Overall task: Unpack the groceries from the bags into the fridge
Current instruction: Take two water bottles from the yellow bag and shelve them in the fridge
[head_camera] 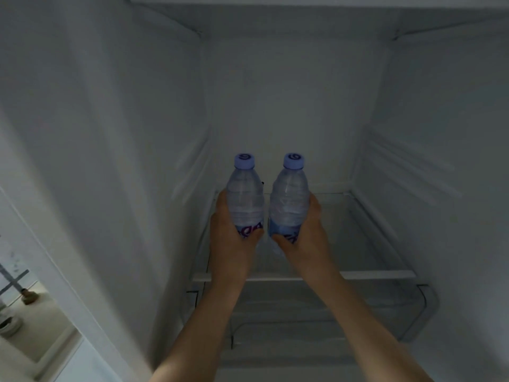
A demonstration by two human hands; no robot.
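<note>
Both hands are inside the fridge (289, 106), each one wrapped round the lower part of a water bottle. The left hand (230, 235) grips the left water bottle (245, 194) and the right hand (304, 232) grips the right water bottle (289, 197), fingers curled over the label zone. The bottles stand nearly upright, blue caps up and long axis approx. vertical (tilting slightly away from the camera), side by side and just beside each other, maybe touching at the widest part; I cannot tell for sure.

They are over the glass shelf (371, 244), toward its back-left part; whether the bases already touch it is hidden by the hands. The shelf lies directly under the bottles, so I judge the coming move is mostly straight down. Both hands are equally near, so neither leads.
</note>
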